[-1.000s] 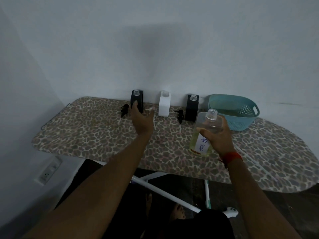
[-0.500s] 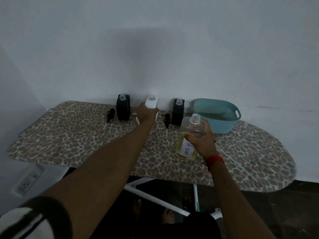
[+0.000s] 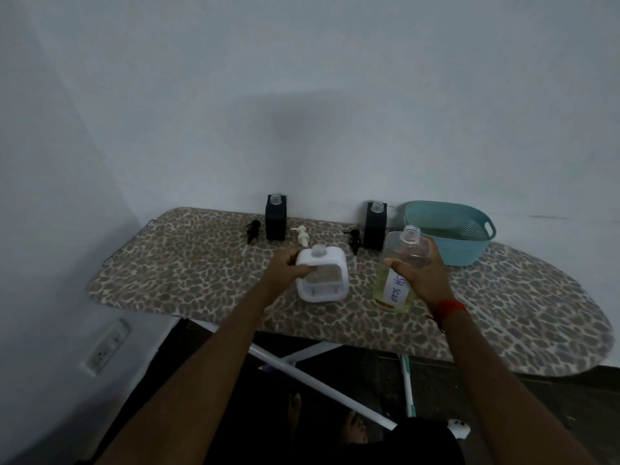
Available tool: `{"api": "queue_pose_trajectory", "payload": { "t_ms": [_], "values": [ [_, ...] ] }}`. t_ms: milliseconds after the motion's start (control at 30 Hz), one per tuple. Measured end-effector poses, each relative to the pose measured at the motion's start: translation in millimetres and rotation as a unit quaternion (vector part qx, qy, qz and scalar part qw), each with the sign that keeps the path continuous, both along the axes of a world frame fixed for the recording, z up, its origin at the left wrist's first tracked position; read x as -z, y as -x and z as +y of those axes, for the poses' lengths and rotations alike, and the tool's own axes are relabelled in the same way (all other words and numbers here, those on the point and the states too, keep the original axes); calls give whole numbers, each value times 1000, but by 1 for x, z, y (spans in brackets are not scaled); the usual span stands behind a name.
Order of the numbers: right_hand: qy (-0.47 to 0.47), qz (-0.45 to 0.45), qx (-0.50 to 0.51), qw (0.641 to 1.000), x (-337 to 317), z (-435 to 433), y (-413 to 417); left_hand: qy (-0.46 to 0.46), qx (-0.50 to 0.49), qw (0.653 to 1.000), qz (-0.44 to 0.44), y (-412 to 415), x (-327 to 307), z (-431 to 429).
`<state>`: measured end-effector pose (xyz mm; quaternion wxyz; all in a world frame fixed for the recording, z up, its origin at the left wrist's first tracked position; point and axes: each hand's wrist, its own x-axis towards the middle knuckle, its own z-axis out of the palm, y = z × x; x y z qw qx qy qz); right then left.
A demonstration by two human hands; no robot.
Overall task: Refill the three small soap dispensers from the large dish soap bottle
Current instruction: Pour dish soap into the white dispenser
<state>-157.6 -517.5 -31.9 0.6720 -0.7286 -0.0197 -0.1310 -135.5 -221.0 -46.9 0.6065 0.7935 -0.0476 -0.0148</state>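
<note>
The step in hand appeared to be the start of the first refill, with the pour itself not yet begun. One ironing board (image 3: pixel 208 273) with a leopard-pattern cover carried everything, and one teal basket (image 3: pixel 464 251) stood at its far right side by the wall. One large dish soap bottle (image 3: pixel 393 292), uncapped and upright, with yellowish soap in its lower part, was grasped around the body by the right hand (image 3: pixel 423 278) near the front edge of the board. There were three small dispensers, all with open necks. The one white dispenser (image 3: pixel 324 280) was gripped at its top corner by the left hand (image 3: pixel 286 267), just beside the large bottle, and I cannot tell if it stood on the board or was lifted a little. The two black dispensers (image 3: pixel 275 218) (image 3: pixel 375 227) stood at the back near the wall, well apart from each other. Three pump heads lay on the board: two black pumps (image 3: pixel 252 229) (image 3: pixel 354 240) and one white pump (image 3: pixel 302 235). In my judgement the next move called for tilting the large bottle until its mouth came over the narrow neck of the white dispenser, and pouring slowly, because this opening was small and soap could easily run over the side.
</note>
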Motion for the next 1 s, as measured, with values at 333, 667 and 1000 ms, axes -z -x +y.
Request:
{"api": "queue_pose_trajectory", "payload": {
  "t_ms": [333,667,1000],
  "values": [
    [20,23,14,999,-7,3,5,12,-183,983,-13,63,37,-13],
    [30,18,13,999,-4,1,4,-22,-193,980,-37,84,54,-78],
    [39,20,19,999,2,-3,-2,-32,-14,994,-102,34,38,-20]
  ]
}}
